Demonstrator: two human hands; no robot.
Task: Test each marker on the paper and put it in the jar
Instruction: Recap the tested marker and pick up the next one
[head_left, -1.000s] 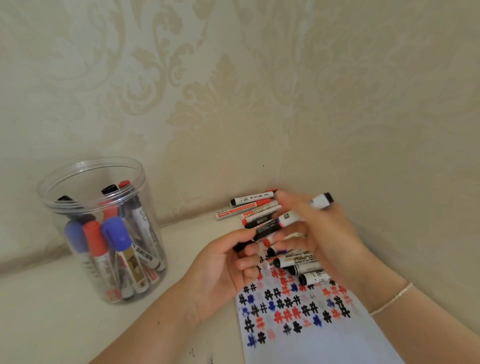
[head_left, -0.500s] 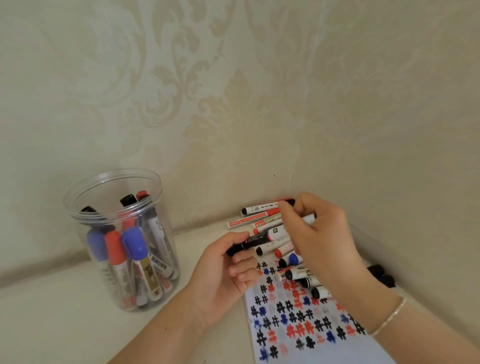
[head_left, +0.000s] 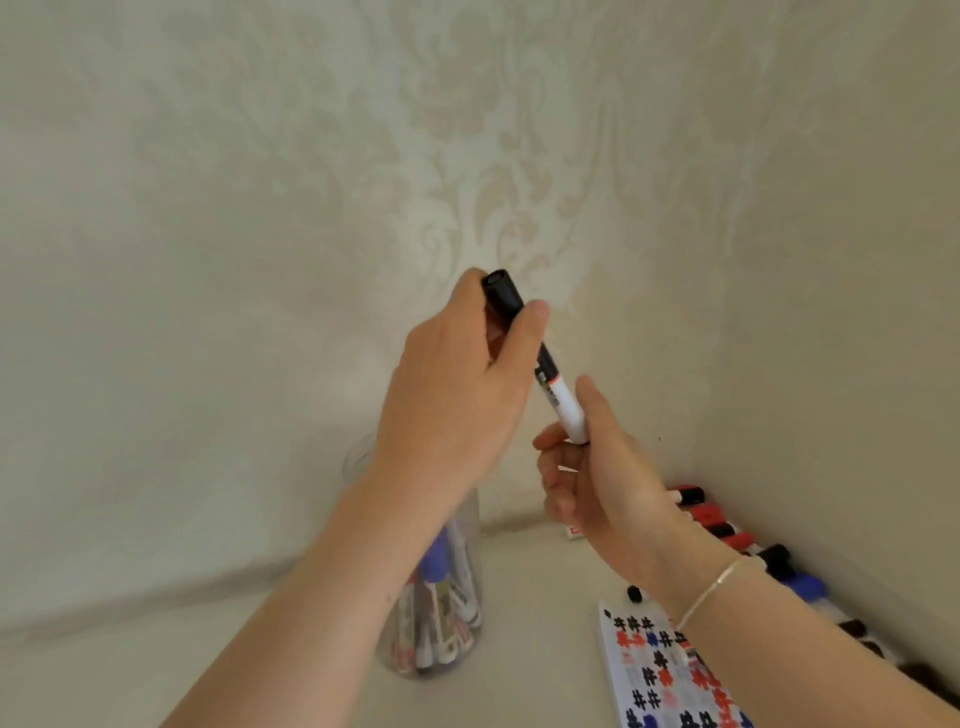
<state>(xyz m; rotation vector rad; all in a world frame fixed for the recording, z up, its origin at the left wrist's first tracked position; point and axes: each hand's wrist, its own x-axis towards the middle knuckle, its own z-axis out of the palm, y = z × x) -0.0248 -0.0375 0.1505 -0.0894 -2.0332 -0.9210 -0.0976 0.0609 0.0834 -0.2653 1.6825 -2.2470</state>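
While the marker (head_left: 540, 358) slanted across the middle of the frame, its black cap pointing to the upper left and its white barrel running down to the lower right, each end sat inside a grip. The left hand (head_left: 457, 400) was clenched around the capped end, thumb pressed along the cap's right side and fingers curled behind it, so that only the blunt black tip stood clear above the knuckles. The right hand (head_left: 592, 478), lower and to the right, pinched the white end of the barrel between thumb and curled fingers; a thin pale bracelet (head_left: 711, 592) circled its wrist. The marker was a smooth round stick, black at the top, with a narrow red band and small print on the white part. Below the left forearm, at lower centre, the jar (head_left: 441, 623) stood upright on the table (head_left: 535, 649), a clear plastic cylinder largely hidden by the arm, with capped markers inside, one cap blue. At the lower right edge the paper (head_left: 654, 670) lay flat, white and covered with rows of black, red and blue hash marks. Beside it, along the foot of the right wall, loose markers (head_left: 727, 525) lay in a line, with red, black and blue caps. The walls behind were pale cream with a faint raised damask pattern.
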